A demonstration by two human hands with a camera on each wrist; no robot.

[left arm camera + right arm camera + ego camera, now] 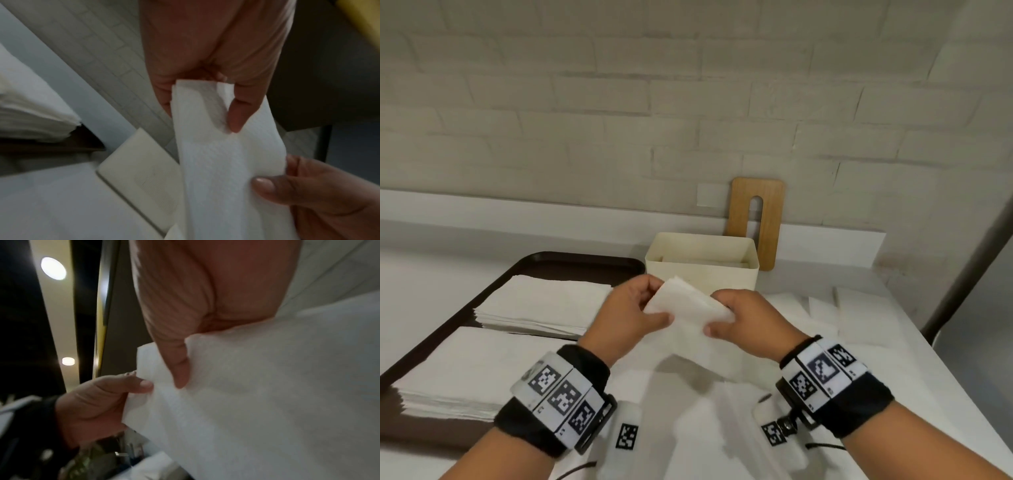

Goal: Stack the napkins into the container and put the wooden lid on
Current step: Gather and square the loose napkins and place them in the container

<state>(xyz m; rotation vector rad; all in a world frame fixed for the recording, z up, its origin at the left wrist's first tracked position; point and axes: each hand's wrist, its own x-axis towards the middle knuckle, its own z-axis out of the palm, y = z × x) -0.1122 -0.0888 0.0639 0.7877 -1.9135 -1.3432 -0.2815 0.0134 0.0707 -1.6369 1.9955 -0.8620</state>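
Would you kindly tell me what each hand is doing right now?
Left hand: pinching one end of the napkin.
Right hand: pinching the napkin's other end.

My left hand [634,312] and right hand [743,318] are bare, with no gloves or rings, and the nails are short and plain. Each forearm is bare as well. Around my left wrist sits a wide black fabric band [541,425] carrying a white plate of three square black-and-white coded markers [561,397]. My right wrist has the same black band [859,404] and a similar white marker plate [822,370]. Under each wrist hangs a white block with one more coded marker, the left [626,435] and the right [774,433], joined by a dark metal bracket, with a thin black cable [825,446] trailing off.
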